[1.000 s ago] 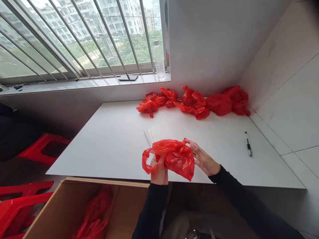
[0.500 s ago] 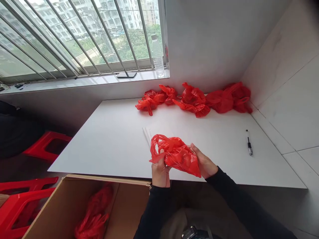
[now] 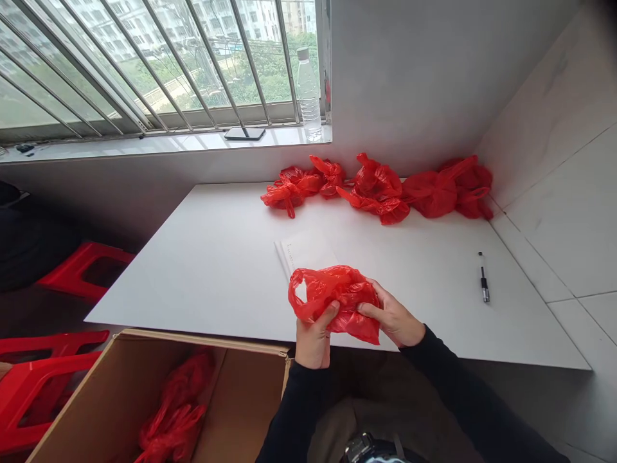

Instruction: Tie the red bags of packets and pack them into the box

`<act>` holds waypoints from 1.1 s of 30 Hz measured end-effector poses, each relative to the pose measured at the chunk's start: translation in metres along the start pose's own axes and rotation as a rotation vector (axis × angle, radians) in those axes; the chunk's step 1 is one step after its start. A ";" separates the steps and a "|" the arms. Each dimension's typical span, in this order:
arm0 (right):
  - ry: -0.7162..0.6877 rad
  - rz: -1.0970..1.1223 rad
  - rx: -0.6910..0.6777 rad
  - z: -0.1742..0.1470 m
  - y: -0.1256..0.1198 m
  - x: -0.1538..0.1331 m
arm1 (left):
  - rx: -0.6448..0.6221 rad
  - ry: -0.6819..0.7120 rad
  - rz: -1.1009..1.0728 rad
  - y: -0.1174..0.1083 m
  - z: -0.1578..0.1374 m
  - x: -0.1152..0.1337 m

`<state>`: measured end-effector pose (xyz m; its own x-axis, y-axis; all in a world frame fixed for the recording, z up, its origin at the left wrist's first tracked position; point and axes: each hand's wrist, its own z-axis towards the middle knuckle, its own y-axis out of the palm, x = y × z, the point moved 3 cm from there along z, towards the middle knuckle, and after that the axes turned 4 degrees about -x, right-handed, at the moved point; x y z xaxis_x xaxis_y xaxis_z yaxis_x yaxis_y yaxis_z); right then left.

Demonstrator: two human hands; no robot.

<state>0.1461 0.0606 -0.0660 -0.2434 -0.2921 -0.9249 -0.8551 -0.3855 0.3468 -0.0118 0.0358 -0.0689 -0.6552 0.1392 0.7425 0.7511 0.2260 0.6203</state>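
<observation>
Between my hands, above the table's near edge, is a red plastic bag (image 3: 344,289), crinkled and partly see-through. One handle loop sticks out at its upper left. My left hand (image 3: 314,337) grips the bag's lower left, thumb pressed on its front. At its right end my right hand (image 3: 391,318) pinches it, the thumb lying across the front; the other fingers of both hands are mostly behind the plastic. What the bag contains cannot be made out. Just behind it lie white papers (image 3: 308,251), partly covered by the bag.
Several knotted red bags (image 3: 378,190) line the wall side of the white table (image 3: 202,257). A pen (image 3: 484,283) lies at right. An open cardboard box (image 3: 250,399) with red bags stands below left, near red stools (image 3: 53,373). A bottle (image 3: 309,96) and phone (image 3: 245,134) rest on the sill.
Both thumbs have come round onto the front of the bag, and the bag is bunched more compactly. The view has shifted slightly, showing more of the papers.
</observation>
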 end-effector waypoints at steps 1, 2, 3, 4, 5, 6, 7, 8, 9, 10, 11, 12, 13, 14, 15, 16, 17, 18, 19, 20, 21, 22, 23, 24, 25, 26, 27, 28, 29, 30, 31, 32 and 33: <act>-0.014 -0.019 0.013 0.000 -0.001 -0.001 | -0.020 -0.017 -0.034 0.000 -0.001 0.000; -0.029 -0.033 0.025 0.000 -0.001 -0.002 | -0.047 -0.031 -0.064 0.001 -0.003 -0.001; -0.042 -0.048 0.032 0.000 -0.001 -0.003 | -0.083 -0.045 -0.083 0.003 -0.005 -0.002; -0.054 -0.068 0.037 0.000 0.000 -0.005 | -0.121 -0.057 -0.089 0.005 -0.006 -0.004; -0.062 -0.096 0.043 0.000 0.000 -0.007 | -0.143 -0.066 -0.084 0.006 -0.007 -0.006; -0.067 -0.129 0.052 -0.001 0.001 -0.009 | -0.138 -0.069 -0.073 0.006 -0.007 -0.008; -0.067 -0.165 0.060 -0.001 0.003 -0.011 | -0.114 -0.067 -0.061 0.005 -0.006 -0.011; -0.067 -0.202 0.062 -0.002 0.004 -0.012 | -0.076 -0.055 -0.053 0.003 -0.004 -0.012; -0.065 -0.237 0.054 -0.003 0.005 -0.014 | -0.030 -0.040 -0.050 0.001 -0.002 -0.013; -0.058 -0.262 0.035 -0.004 0.006 -0.015 | 0.016 -0.024 -0.048 -0.002 0.000 -0.013; -0.047 -0.272 0.005 -0.005 0.007 -0.015 | 0.047 -0.022 -0.042 -0.004 0.001 -0.013; -0.034 -0.268 -0.023 -0.006 0.009 -0.014 | 0.064 -0.033 -0.033 -0.005 0.001 -0.013; -0.023 -0.257 -0.040 -0.006 0.009 -0.014 | 0.074 -0.048 -0.027 -0.005 0.001 -0.012; -0.018 -0.242 -0.039 -0.006 0.010 -0.013 | 0.072 -0.063 -0.030 -0.005 0.000 -0.012; -0.023 -0.229 -0.023 -0.006 0.010 -0.013 | 0.050 -0.080 -0.045 -0.003 -0.002 -0.011; -0.035 -0.220 0.006 -0.006 0.009 -0.013 | 0.010 -0.097 -0.074 0.000 -0.005 -0.011; -0.045 -0.210 0.041 -0.005 0.009 -0.014 | -0.040 -0.115 -0.109 0.003 -0.007 -0.012; -0.050 -0.199 0.076 -0.004 0.009 -0.014 | -0.094 -0.133 -0.139 0.007 -0.009 -0.013; -0.047 -0.191 0.104 -0.004 0.008 -0.014 | -0.138 -0.147 -0.154 0.009 -0.011 -0.014; -0.041 -0.190 0.120 -0.003 0.008 -0.014 | -0.161 -0.149 -0.154 0.010 -0.012 -0.015; -0.038 -0.196 0.121 -0.003 0.008 -0.014 | -0.157 -0.133 -0.144 0.009 -0.011 -0.017; -0.038 -0.203 0.109 -0.004 0.008 -0.014 | -0.130 -0.104 -0.132 0.007 -0.009 -0.017; -0.040 -0.206 0.085 -0.004 0.008 -0.013 | -0.092 -0.070 -0.122 0.005 -0.007 -0.017; -0.041 -0.200 0.053 -0.005 0.009 -0.013 | -0.049 -0.042 -0.119 0.002 -0.005 -0.017; -0.041 -0.185 0.022 -0.006 0.008 -0.011 | -0.009 -0.025 -0.125 -0.001 -0.003 -0.017; -0.040 -0.166 0.001 -0.006 0.008 -0.010 | 0.020 -0.020 -0.138 -0.002 -0.002 -0.016; -0.040 -0.151 -0.004 -0.006 0.007 -0.008 | 0.026 -0.029 -0.157 -0.002 -0.002 -0.015; -0.042 -0.143 0.006 -0.006 0.006 -0.006 | 0.003 -0.047 -0.172 -0.001 -0.002 -0.013; -0.045 -0.142 0.026 -0.006 0.004 -0.004 | -0.046 -0.070 -0.179 0.002 -0.004 -0.011; -0.047 -0.144 0.056 -0.005 0.002 -0.003 | -0.112 -0.095 -0.174 0.006 -0.005 -0.010; -0.048 -0.154 0.089 -0.005 0.000 -0.002 | -0.175 -0.113 -0.158 0.010 -0.007 -0.009; -0.052 -0.174 0.118 -0.004 -0.001 -0.002 | -0.220 -0.123 -0.135 0.013 -0.008 -0.009; -0.059 -0.199 0.134 -0.004 -0.002 -0.002 | -0.241 -0.124 -0.112 0.015 -0.009 -0.009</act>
<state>0.1504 0.0584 -0.0644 -0.0867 -0.1686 -0.9819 -0.9411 -0.3094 0.1362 0.0056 0.0291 -0.0639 -0.7290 0.2465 0.6386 0.6615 0.0136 0.7498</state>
